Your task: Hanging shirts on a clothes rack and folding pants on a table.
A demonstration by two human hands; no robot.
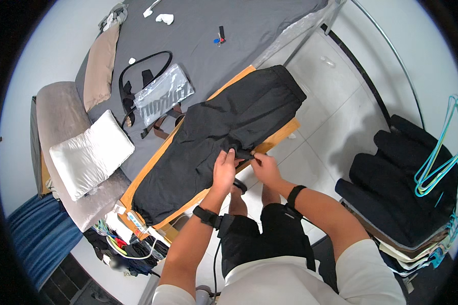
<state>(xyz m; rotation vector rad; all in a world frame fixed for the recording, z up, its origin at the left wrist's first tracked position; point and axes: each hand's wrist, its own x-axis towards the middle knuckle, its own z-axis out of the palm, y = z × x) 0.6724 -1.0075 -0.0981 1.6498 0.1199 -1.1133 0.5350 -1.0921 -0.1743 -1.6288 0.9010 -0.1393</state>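
Note:
Black trousers [229,114] lie spread across a narrow wooden table [280,134], the elastic waistband or hem at the far right end and a gathered cuff at the near left. At the edge closest to me, my left hand [226,167] pinches a bunched part of the black fabric, thumb on top. Just to its right, my right hand [265,167] grips the end of a small dark flap or strip of the same cloth between thumb and fingers. The strip is stretched between both hands. What the left fingers hold underneath is hidden.
Behind the table is a bed with a grey sheet [198,49], bearing a clear plastic bag [164,94], black straps [145,57] and a white pillow [93,154]. A power strip [136,222] sits at the table's left end. Folded dark clothes [396,190] and hangers [440,152] are at right.

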